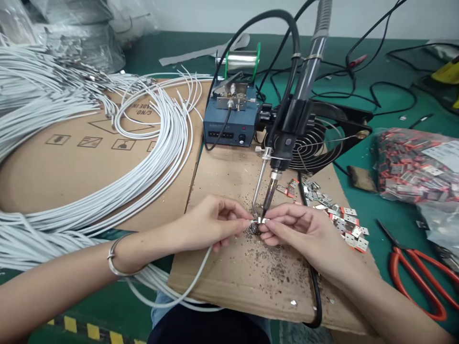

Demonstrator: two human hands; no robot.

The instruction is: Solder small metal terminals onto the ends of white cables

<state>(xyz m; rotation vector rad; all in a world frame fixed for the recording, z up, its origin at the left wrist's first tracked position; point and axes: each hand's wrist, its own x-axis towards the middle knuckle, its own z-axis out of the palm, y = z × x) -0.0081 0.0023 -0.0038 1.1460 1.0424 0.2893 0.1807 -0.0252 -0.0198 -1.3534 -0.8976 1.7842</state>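
My left hand [225,222] pinches the end of a white cable [205,265], whose length hangs down from the fingers toward my lap. Facing it, my right hand [296,231] holds a small metal USB connector [264,220] between thumb and fingertips. Cable end and connector meet under the tip of a mounted soldering iron [269,193], which points down between my hands. A thin metal feed tube [260,184] ends beside that tip. Fingers partly cover the joint, so I cannot tell whether it is soldered.
Bundled white cables [158,177] lie left on cardboard. A blue solder feeder [229,119] with a solder spool [242,61] and a black fan [319,138] stand behind. Loose connectors [349,227], a bag of connectors [416,167] and red-handled scissors [412,272] lie right.
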